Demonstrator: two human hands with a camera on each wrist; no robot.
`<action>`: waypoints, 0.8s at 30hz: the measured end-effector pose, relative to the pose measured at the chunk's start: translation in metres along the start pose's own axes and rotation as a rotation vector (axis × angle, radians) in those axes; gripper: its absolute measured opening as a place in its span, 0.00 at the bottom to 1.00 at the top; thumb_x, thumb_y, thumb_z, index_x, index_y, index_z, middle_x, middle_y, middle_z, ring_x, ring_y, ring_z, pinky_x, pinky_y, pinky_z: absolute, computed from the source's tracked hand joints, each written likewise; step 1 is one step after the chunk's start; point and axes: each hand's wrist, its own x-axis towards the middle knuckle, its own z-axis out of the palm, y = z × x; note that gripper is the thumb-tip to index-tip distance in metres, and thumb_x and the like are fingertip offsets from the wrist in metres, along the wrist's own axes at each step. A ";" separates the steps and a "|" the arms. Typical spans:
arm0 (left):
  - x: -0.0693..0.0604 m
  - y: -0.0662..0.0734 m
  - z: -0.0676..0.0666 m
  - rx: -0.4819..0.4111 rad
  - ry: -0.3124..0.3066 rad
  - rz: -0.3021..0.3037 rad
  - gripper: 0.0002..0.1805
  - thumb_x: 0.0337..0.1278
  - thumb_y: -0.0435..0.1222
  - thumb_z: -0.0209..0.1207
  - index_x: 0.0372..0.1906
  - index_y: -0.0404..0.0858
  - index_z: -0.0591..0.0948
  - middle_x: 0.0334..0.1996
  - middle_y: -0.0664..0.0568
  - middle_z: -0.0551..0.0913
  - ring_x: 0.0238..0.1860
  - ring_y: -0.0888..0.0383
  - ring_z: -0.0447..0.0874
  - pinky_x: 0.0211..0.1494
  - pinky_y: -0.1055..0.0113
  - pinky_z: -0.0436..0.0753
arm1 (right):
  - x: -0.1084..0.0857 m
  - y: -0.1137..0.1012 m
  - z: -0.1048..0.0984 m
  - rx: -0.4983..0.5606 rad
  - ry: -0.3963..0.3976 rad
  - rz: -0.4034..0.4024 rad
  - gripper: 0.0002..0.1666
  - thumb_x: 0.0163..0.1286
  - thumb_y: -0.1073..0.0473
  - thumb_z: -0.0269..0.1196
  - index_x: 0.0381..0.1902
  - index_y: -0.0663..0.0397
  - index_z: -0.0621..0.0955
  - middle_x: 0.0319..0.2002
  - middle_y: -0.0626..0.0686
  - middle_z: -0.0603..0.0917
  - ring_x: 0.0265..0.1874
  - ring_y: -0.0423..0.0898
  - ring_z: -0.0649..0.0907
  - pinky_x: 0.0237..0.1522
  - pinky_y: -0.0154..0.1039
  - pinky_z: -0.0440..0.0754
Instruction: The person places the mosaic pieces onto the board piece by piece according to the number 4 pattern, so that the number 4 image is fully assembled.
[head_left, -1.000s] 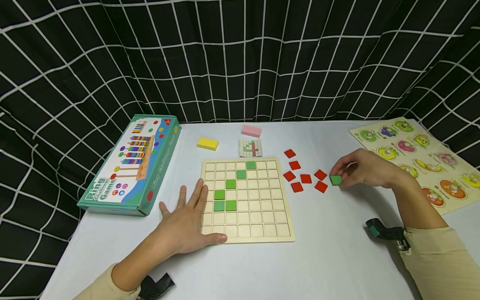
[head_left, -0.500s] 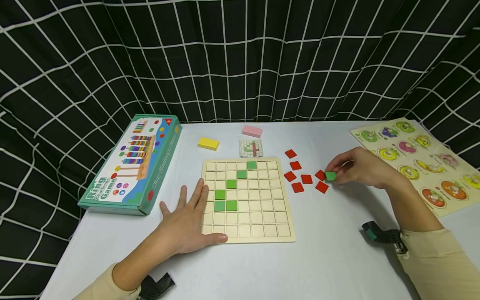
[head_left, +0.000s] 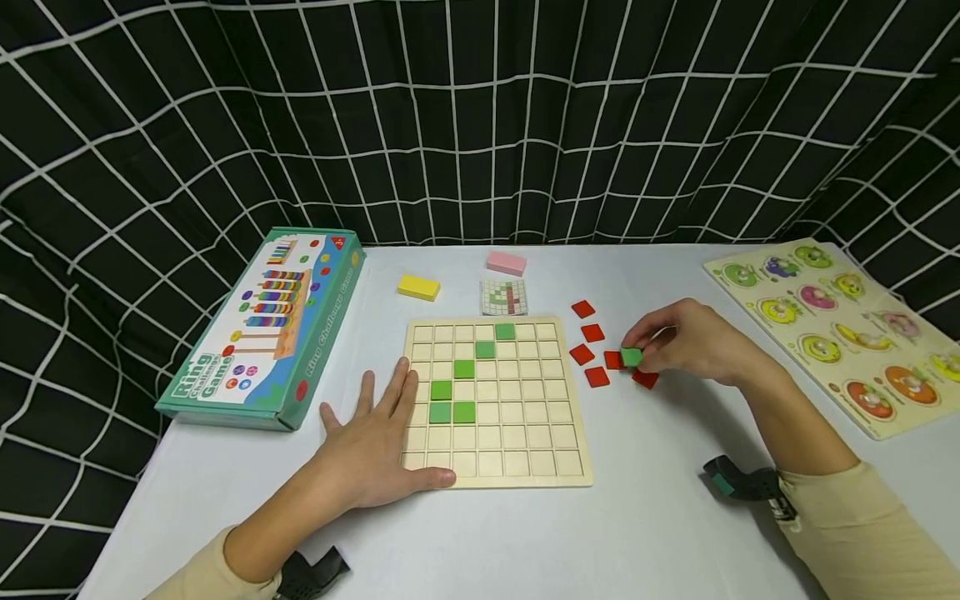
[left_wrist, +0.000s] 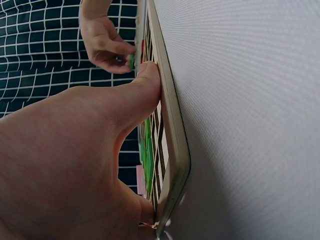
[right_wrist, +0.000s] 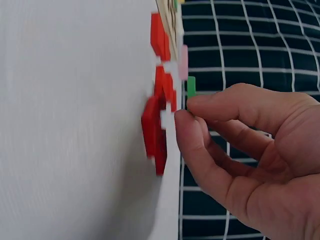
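Green-bordered box (head_left: 262,329): "Ring Challenge Game" stood on lid (head_left: 258,321) in three stacked lines, toward near left corner. Same words ran in pale letters along box's right side wall (head_left: 324,333). "3+" showed on red corner mark (head_left: 339,243) at lid's far right. Tiny marks on fruit board (head_left: 843,325) were too small to read.
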 end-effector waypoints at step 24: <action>-0.002 0.000 -0.001 0.004 0.004 0.009 0.73 0.46 0.78 0.62 0.85 0.37 0.46 0.86 0.47 0.37 0.82 0.27 0.41 0.59 0.09 0.48 | 0.004 -0.061 0.042 0.074 -0.047 -0.094 0.12 0.55 0.68 0.76 0.39 0.54 0.90 0.27 0.52 0.87 0.27 0.47 0.85 0.30 0.36 0.80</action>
